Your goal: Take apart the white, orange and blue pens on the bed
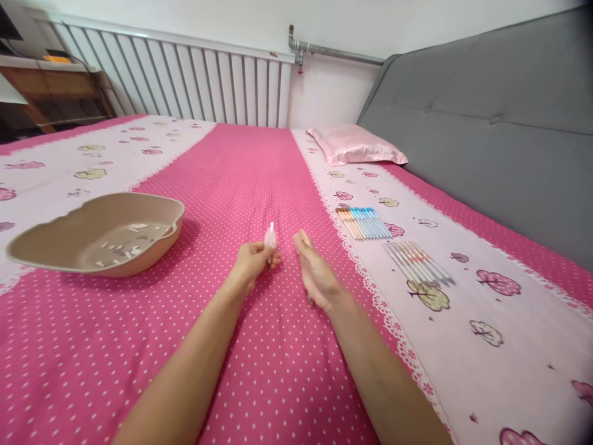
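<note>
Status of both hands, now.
Left hand: closed, holding a small pale-pink item.
Right hand: fingers partly extended; whether it grips anything cannot be told.

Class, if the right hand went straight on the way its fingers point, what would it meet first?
For the right hand, the way looks free over the bedspread, past the left hand and its small pink object, probably to the white radiator; depth is unclear, so it might brush the bedspread first.
</note>
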### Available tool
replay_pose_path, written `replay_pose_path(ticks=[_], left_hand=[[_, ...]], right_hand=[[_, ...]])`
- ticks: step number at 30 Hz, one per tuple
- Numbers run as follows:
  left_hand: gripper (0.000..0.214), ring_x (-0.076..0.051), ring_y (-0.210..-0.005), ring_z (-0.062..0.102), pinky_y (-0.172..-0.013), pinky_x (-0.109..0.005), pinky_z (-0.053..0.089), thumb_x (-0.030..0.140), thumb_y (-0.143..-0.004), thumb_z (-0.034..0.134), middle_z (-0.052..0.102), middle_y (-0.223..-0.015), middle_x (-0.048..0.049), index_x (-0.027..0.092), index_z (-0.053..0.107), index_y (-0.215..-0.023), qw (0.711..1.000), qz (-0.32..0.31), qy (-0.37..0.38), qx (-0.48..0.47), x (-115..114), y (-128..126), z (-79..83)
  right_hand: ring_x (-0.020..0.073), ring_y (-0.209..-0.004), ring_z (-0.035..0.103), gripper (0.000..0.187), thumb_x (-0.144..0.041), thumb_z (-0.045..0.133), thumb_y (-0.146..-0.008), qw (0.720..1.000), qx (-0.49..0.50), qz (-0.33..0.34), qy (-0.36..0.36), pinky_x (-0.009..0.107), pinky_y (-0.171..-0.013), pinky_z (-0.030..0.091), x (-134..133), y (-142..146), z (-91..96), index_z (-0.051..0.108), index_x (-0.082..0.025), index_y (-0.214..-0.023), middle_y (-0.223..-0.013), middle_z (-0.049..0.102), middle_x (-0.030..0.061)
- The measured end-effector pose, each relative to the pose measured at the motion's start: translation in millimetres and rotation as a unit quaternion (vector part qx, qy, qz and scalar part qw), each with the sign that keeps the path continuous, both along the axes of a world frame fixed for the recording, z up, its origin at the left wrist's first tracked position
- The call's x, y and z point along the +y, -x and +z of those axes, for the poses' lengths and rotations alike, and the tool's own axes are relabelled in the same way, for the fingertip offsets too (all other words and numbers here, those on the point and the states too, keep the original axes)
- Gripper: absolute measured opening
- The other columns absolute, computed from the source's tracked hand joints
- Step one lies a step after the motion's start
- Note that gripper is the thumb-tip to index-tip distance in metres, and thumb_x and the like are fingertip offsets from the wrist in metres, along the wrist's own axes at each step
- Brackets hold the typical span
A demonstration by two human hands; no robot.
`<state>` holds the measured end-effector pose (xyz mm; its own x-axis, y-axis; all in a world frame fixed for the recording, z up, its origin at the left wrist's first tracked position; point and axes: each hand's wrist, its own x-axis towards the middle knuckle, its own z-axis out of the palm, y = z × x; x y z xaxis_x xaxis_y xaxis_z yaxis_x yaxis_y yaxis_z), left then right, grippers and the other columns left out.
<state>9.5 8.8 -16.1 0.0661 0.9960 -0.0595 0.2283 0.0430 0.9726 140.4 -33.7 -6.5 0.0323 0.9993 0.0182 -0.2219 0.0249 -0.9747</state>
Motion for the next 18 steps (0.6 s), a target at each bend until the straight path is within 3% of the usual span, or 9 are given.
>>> replay_pose_path(ticks=[4,6,9,11,14,16,18], left_hand=[[0.03,-0.009,-0.04,0.041,-0.046,-0.024,0.027,0.032,-0.071,0.056,0.049,-0.043,0.0,0.016,0.052,-0.046,0.992,0.069,-0.051,0.091,21.6,19.9,-10.8],[0.026,-0.009,-0.041,0.04,-0.046,-0.024,0.026,0.03,-0.067,0.06,0.048,-0.041,0.0013,0.016,0.054,-0.046,0.989,0.07,-0.063,0.115,27.4,21.4,-14.0],[0.018,-0.012,-0.05,0.049,-0.05,-0.023,0.031,0.033,-0.063,0.063,0.058,-0.054,0.0009,0.016,0.063,-0.063,0.988,0.031,-0.081,0.125,30.8,15.3,-16.1],[0.022,-0.014,-0.06,0.056,-0.056,-0.024,0.037,0.036,-0.065,0.062,0.063,-0.066,-0.0014,0.015,0.064,-0.074,0.988,-0.015,-0.095,0.122,31.6,11.3,-16.6],[0.026,-0.018,-0.074,0.062,-0.066,-0.027,0.043,0.033,-0.068,0.059,0.067,-0.08,-0.0061,0.013,0.064,-0.084,0.986,-0.055,-0.1,0.119,31.6,11.4,-16.6],[0.03,-0.021,-0.083,0.063,-0.072,-0.029,0.045,0.029,-0.068,0.059,0.068,-0.091,-0.0095,0.013,0.063,-0.094,0.985,-0.049,-0.093,0.139,29.5,14.5,-15.0],[0.035,-0.023,-0.089,0.062,-0.075,-0.032,0.046,0.028,-0.07,0.057,0.066,-0.099,-0.0125,0.014,0.061,-0.102,0.979,-0.02,-0.091,0.182,24.7,17.7,-10.8]], right_hand=[[0.0193,-0.109,0.051,0.047,-0.042,0.065,-0.066,0.99,-0.036,-0.128,0.043,0.036,-0.09,0.041,9.7,-31.4,-2.4,0.053,-0.024,-0.108,-0.126,0.049,0.008],[0.0166,-0.095,0.057,0.037,-0.033,0.065,-0.066,0.974,-0.136,-0.181,0.019,0.034,-0.084,0.043,14.3,-47.2,-6.8,0.056,-0.023,-0.101,-0.114,0.056,0.0069],[0.0158,-0.082,0.059,0.025,-0.022,0.063,-0.066,0.931,-0.304,-0.203,-0.006,0.034,-0.081,0.042,15.5,-62.0,-12.6,0.06,-0.022,-0.091,-0.095,0.063,0.0046],[0.0171,-0.074,0.058,0.018,-0.021,0.064,-0.064,0.898,-0.4,-0.184,0.007,0.034,-0.075,0.041,12.8,-65.3,-13.4,0.062,-0.021,-0.082,-0.081,0.064,0.0037],[0.0167,-0.062,0.056,0.007,-0.027,0.064,-0.065,0.841,-0.53,-0.085,0.064,0.029,-0.062,0.037,7.1,-64.7,-9.8,0.062,-0.02,-0.066,-0.064,0.062,0.0027],[0.0158,-0.058,0.054,0.012,-0.029,0.061,-0.067,0.8,-0.592,-0.011,0.096,0.027,-0.056,0.033,4.7,-64.0,-6.7,0.061,-0.019,-0.061,-0.06,0.06,0.0028],[0.0155,-0.059,0.055,0.012,-0.03,0.06,-0.068,0.777,-0.62,0.028,0.109,0.025,-0.054,0.031,4.0,-64.2,-5.1,0.061,-0.019,-0.064,-0.062,0.061,0.0031]])
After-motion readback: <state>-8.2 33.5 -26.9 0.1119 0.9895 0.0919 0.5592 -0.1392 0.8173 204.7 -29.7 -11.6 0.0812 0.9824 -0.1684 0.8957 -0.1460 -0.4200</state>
